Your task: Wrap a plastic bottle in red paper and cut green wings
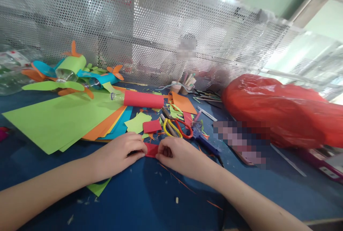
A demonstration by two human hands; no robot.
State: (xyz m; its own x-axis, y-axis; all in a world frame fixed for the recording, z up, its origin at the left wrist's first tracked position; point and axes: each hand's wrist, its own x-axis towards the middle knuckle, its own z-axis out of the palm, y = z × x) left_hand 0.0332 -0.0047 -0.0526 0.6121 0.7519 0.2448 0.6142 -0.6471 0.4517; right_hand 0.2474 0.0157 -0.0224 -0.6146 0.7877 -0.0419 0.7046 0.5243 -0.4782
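Between my two hands is a small red piece of paper (152, 150), just above the blue table. My left hand (122, 154) pinches its left end, and my right hand (174, 154) grips the right end with curled fingers. Right behind it lie another red paper piece (152, 126) and a light green scrap (137, 123). Scissors with yellow and red handles (184, 128) rest just beyond my right hand, beside a blue glue gun (207, 142). Farther back lies a bottle wrapped in red paper (144, 99).
Green sheets (61, 116) fan out at left, over orange and blue ones. Behind them stand paper-covered bottle planes (72, 68). A big red plastic bag (276, 109) fills the right side. Cups of pens (184, 87) stand by the perforated metal screen (160, 27).
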